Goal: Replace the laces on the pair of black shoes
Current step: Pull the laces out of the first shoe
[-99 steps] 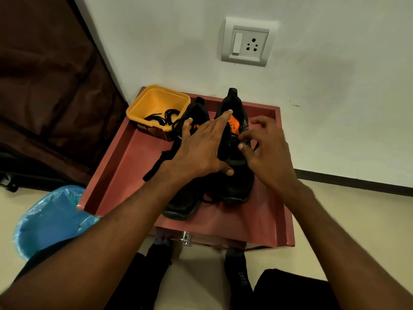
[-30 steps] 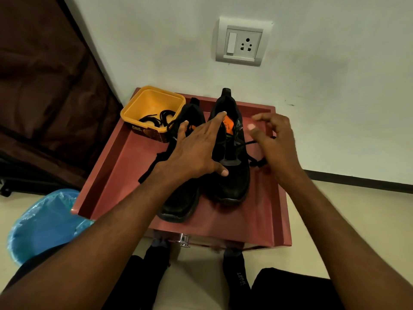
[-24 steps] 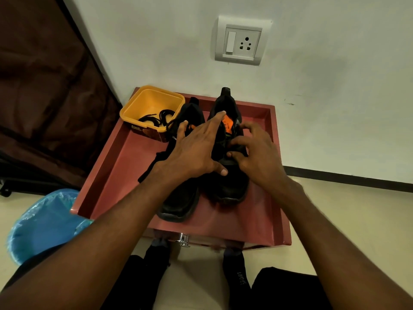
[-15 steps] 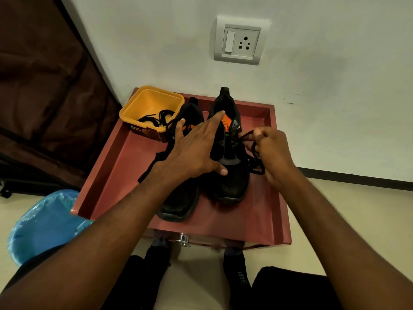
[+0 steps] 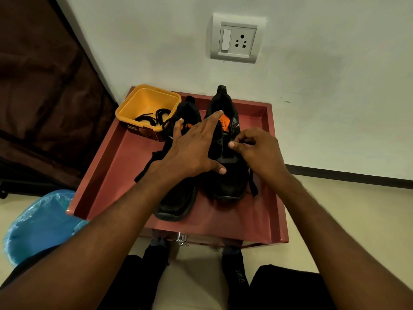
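Observation:
Two black shoes stand side by side on a red tray (image 5: 116, 166), toes toward me. My left hand (image 5: 192, 151) lies flat with fingers spread across both, pressing on the right shoe (image 5: 225, 180) and covering much of the left shoe (image 5: 176, 202). My right hand (image 5: 257, 151) pinches a black lace (image 5: 252, 184) at the right shoe's eyelets; a loose end hangs down the shoe's right side. An orange tag (image 5: 224, 125) shows inside the right shoe. Another black strip (image 5: 145, 168) trails left of the left shoe.
A yellow tub (image 5: 147, 108) holding black laces sits at the tray's back left corner. A white wall with a socket plate (image 5: 238, 38) rises right behind the tray. A blue bin bag (image 5: 38, 222) is at lower left, a dark curtain (image 5: 40, 90) at left. My socked feet are below.
My right hand has come back from the shoe's right side to the eyelets, still with the lace. My left hand has stayed pressed on the shoes.

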Demonstrator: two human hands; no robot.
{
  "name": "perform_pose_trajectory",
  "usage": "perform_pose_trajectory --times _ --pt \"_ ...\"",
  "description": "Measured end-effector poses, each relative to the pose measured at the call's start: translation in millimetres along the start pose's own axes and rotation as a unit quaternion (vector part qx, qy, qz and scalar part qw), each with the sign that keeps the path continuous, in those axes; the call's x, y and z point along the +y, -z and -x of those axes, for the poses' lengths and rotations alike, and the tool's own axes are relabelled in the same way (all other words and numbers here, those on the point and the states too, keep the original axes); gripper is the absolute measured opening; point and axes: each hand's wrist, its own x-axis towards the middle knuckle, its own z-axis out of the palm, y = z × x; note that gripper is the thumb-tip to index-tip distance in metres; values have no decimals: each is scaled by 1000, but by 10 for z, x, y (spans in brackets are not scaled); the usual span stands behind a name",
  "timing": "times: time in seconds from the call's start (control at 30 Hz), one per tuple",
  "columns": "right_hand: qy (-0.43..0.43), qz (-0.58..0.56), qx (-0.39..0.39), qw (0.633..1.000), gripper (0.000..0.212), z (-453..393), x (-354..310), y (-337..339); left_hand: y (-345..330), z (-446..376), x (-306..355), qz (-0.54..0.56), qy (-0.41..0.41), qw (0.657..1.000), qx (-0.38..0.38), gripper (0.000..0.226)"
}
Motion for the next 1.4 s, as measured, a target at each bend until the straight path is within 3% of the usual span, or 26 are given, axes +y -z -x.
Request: perform_pose_trajectory --times 0.2,0.3,0.37,0.4,0.47,0.53,0.6,0.73,0.87,1.0,1.1,1.17,1.2,1.27,1.3,1.33,1.4 --pt "-149 -148 43 977 13 -69 21 -102 -6 5 8 4 0 1000 2 140" --pt "-254 -343 62 902 14 -125 34 25 10 10 7 6 -2 1000 3 139" --pt "-301 -396 52 866 12 -135 95 110 19 14 15 8 -9 1000 4 136" --pt "-310 -380 50 870 12 -136 115 143 23 14 13 7 -14 1000 5 133" --pt "-283 -278 50 916 18 -117 108 194 22 10 -3 -7 -26 1000 11 126" --pt "-213 -164 16 963 18 -63 58 248 3 1 -11 -27 -29 999 17 120" --pt "-130 -62 -43 989 6 7 12 282 -40 4 9 -40 -25 999 17 126" --pt "-16 161 -106 981 22 90 78 223 -102 22 60 -42 -6 999 4 139" --pt "-3 140 -96 985 14 114 46 200 -113 19 95 -52 6 999 2 143" --pt "-124 -93 -102 983 11 132 -72 225 -158 13 123 -43 18 999 -6 146" --pt "-196 -204 -94 955 15 127 -47 294 -138 -7 122 -37 21 999 -19 149" --pt "-197 -355 -98 909 16 125 -39 366 -125 -8 116 -30 21 999 -21 149" --pt "-182 -485 -88 851 11 110 -45 421 -120 -4 112 -27 21 999 -20 148" --pt "-132 -701 -37 700 6 51 -45 573 -122 -1 116 -28 20 999 -18 148" --pt "-113 -733 -17 671 10 43 -68 632 -122 -1 117 -32 19 999 -17 148" --pt "-106 -714 -4 692 14 48 -97 661 -122 -4 117 -35 18 999 -16 148" --pt "-98 -537 22 838 13 76 -128 613 -123 -9 111 -34 18 999 -13 149"
